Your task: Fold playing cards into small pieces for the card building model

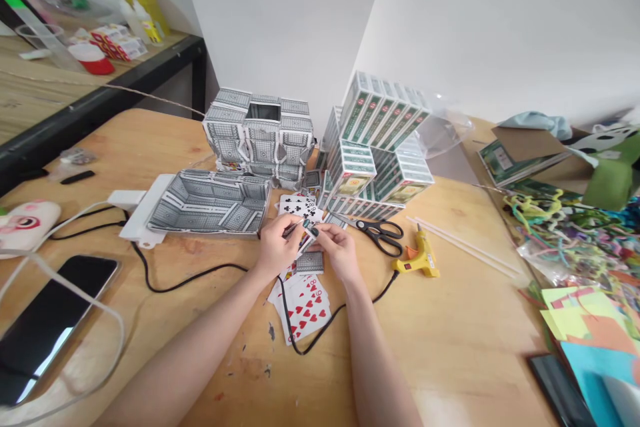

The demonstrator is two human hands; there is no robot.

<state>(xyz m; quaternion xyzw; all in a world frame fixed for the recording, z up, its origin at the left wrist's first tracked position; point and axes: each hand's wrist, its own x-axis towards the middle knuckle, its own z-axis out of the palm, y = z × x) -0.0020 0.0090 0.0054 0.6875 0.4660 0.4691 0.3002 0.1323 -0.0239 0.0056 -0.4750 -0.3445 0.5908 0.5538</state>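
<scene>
Over the middle of the table, my left hand and my right hand meet fingertip to fingertip, both closed in a pinch on a playing card. The fingers hide much of that card. Just beyond them lie club cards, and below them a face-down patterned card and a fan of heart cards. To the left sits an open tray made of playing cards. Behind it stands a boxy card structure with a square opening on top.
Stacked card packs rise behind my right hand. Black scissors, a yellow glue gun and clear glue sticks lie to the right. The gun's black cord loops before me. A phone and power strip are left.
</scene>
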